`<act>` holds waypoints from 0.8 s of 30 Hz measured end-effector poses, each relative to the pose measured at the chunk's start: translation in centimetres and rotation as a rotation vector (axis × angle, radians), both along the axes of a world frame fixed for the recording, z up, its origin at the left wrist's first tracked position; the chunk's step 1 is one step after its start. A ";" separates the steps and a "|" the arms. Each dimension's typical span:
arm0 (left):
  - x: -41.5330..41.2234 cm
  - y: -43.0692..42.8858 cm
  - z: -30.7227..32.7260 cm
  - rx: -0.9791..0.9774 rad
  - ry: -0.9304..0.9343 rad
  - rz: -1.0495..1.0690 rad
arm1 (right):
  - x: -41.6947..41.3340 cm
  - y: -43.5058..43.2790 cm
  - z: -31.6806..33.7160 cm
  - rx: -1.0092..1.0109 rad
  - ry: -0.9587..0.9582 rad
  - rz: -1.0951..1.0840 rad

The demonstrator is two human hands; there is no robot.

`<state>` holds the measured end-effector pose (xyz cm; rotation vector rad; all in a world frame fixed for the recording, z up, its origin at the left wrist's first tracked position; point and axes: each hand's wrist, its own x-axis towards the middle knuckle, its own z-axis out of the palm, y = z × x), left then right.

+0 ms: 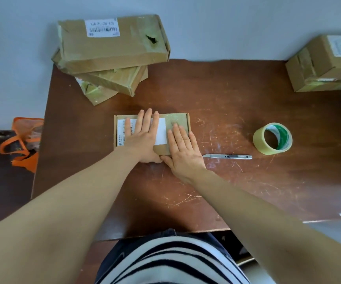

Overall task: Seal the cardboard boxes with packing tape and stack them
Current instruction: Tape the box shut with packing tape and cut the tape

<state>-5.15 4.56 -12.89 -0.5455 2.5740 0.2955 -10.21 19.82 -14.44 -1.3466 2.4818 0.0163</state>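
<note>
A person's left hand [143,138] and right hand [182,146] are pressing flat, fingers straight, on a small cardboard box [182,119] at frame centre (tape roll [273,138] and knife [228,156] lying right); stacked boxes [112,50] are sitting upper left.

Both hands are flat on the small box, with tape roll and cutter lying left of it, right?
No: the head view shows the tape roll and cutter right of the small box. The left hand and right hand do lie flat on it.

Brown scratched table [247,191], tan cardboard boxes [112,46], white label [161,131] mid-frame. Tape roll [273,138] yellowish, green-white core. Orange bag [22,144] left edge; striped black-white shirt [171,263] bottom.
</note>
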 end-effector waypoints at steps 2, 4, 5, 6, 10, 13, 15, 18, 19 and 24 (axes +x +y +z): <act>0.0 0.1 0.0 0.012 -0.023 -0.009 | -0.1 0.1 -0.1 0.051 0.022 0.022; 0.1 0.0 0.0 0.035 -0.021 -0.005 | -0.1 -0.2 -0.2 0.073 0.051 0.019; 0.1 -0.2 0.2 0.052 -0.017 -0.010 | -0.2 -0.2 0.0 0.071 0.042 0.019; 0.1 -0.4 0.4 0.070 -0.009 -0.018 | -0.2 0.1 0.1 0.071 0.019 0.020; 1.3 -1.2 0.7 0.032 0.015 -0.055 | -1.0 1.2 0.7 0.083 -0.069 0.012; 2.1 -1.3 0.6 0.017 0.000 -0.027 | -1.4 1.3 1.8 0.050 -0.211 -0.003; 2.3 -0.9 0.8 0.077 0.049 0.041 | -1.2 1.5 2.2 -0.168 -0.248 -0.178; 2.6 -0.7 0.5 0.122 0.242 0.353 | -1.6 1.2 2.4 -0.382 -0.403 -0.698; 2.6 -0.8 0.2 0.153 0.333 0.534 | -1.6 1.0 2.2 -0.321 -0.463 -0.774; 2.8 -1.3 -0.1 0.593 0.657 1.247 | -1.2 0.5 1.1 -0.408 -0.541 -0.807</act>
